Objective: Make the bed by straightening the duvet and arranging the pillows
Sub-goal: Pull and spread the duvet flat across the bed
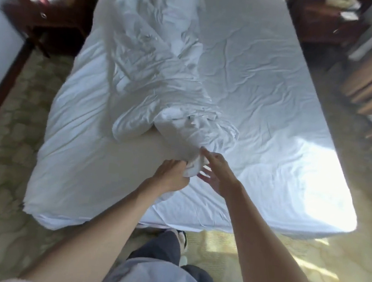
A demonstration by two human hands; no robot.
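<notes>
Duvet [164, 76]: white, soft and puffy, bunched into a long twisted roll down the middle of the bed, from the far end to the near end. It looks light and floppy, so I think it will slide and flop, not stay stiff. Best to hold it by a corner or edge and shake it flat.
Bed [264, 107]: big, with a white sheet full of small wrinkles. Sun shines bright on the near right corner.
Pillows: none show.
Side tables [55, 19]: dark wood, one by each far corner of the bed, blurry.
Floor [7, 145]: carpet with a pale pattern.
Left hand [173, 174]: fingers curled, holding the near end of the duvet.
Right hand [215, 169]: fingers spread, just touching the same bunched end, not holding it.
</notes>
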